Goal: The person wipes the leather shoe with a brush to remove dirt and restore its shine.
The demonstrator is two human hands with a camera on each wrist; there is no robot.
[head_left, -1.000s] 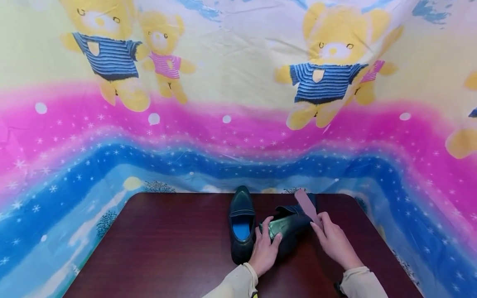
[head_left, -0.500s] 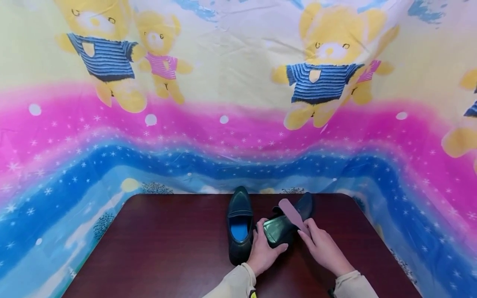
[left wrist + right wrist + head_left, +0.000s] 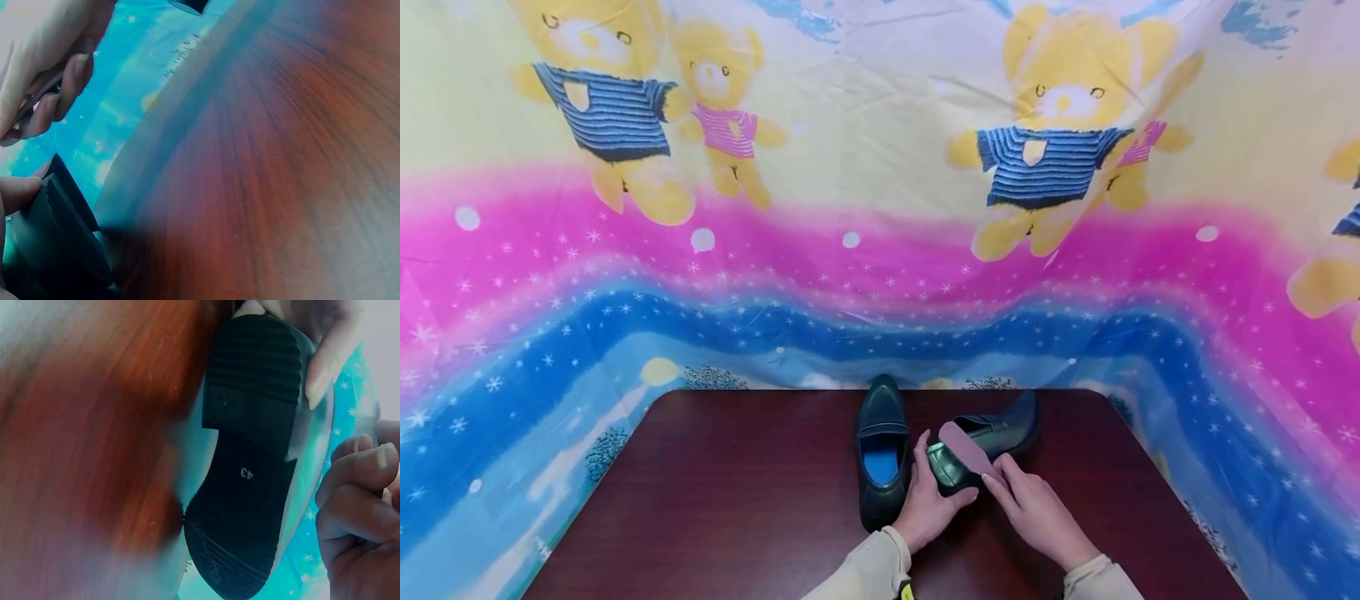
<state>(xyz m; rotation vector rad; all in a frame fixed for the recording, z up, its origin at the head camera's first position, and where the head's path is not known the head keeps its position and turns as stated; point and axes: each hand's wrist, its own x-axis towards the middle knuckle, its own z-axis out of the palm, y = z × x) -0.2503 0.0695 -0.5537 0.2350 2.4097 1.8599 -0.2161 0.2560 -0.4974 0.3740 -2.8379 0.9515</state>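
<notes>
My left hand (image 3: 928, 506) grips the heel end of a dark green-black loafer (image 3: 1015, 429), tilted on its side with the toe pointing to the back right. In the right wrist view its black sole (image 3: 244, 456), marked 43, faces the camera. With my right hand (image 3: 1037, 510) I hold a flat, pinkish, round-ended paddle-shaped tool (image 3: 964, 447) against or just over the side of the shoe near the heel; its underside is hidden. The left wrist view has my left thumb (image 3: 22, 190) on the heel (image 3: 69, 231). Left of it stands the matching loafer (image 3: 882, 450), upright, with a blue insole.
Both shoes are on a dark red-brown wooden table (image 3: 737, 475) with rounded back corners. Behind and beside it hangs a cloth (image 3: 850, 275) printed with bears and snowflakes.
My right hand has drawn the pinkish tool along the shoe from the toe side toward the heel, leftward and nearer to me. My left hand keeps hold of the heel; the other loafer stays put.
</notes>
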